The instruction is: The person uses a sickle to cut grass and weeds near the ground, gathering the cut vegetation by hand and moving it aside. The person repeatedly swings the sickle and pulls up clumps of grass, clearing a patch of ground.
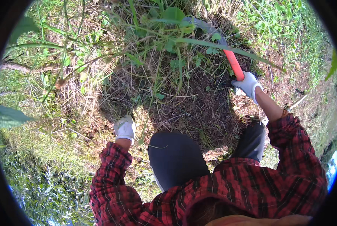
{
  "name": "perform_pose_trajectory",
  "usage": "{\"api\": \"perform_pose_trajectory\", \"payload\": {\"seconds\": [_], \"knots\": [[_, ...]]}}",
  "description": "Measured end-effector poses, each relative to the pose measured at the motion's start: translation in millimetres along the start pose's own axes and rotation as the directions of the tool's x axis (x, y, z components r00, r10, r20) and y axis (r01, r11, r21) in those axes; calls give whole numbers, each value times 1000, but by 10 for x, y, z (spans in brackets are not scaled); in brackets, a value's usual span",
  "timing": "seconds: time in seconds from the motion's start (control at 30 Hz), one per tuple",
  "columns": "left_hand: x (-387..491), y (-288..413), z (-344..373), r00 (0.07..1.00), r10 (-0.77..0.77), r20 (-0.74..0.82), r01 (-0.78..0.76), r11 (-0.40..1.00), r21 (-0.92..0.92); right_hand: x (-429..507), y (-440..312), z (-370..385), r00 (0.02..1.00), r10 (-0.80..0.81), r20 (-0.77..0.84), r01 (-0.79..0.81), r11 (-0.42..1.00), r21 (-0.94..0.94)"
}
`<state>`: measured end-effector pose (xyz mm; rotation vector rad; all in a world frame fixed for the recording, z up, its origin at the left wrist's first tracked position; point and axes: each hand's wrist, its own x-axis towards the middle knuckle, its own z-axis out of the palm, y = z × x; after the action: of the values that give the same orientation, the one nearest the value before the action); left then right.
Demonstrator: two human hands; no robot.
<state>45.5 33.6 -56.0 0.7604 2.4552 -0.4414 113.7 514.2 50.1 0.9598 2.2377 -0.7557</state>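
Observation:
My right hand [246,84], in a white glove, grips the orange-red handle of a sickle [235,65]. Its grey curved blade reaches up and to the left, partly hidden behind green leaves and grass stems [174,42]. In a white glove too, my left hand [125,128] is low at the edge of the shaded grass, left of my knee. Its fingertips are hard to make out, and whether it holds any stems cannot be told.
Dry cut grass [191,113] covers the shaded ground before my knees. Long green blades hang across the view. A woody stem [18,67] lies at the left, and a pale stick [297,102] lies right of my right forearm. Denser plants grow at lower left.

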Motion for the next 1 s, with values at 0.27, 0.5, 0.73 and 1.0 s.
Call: {"api": "perform_pose_trajectory", "payload": {"seconds": [0.27,0.5,0.73,1.0], "knots": [[76,80,-55,989,77,129,-72,996,-42,-124,-217,17,982,134,-132,-137,991,-11],[208,-44,734,994,71,89,-85,982,166,-134,-506,-69,972,207,-109,-217,972,-88],[81,158,-168,968,-56,244,52,998,22,-186,-353,-16,958,272,-94,-272,962,14],[100,162,56,981,59,186,-82,989,122,-194,-251,75,947,232,-221,-242,970,-20]]}}
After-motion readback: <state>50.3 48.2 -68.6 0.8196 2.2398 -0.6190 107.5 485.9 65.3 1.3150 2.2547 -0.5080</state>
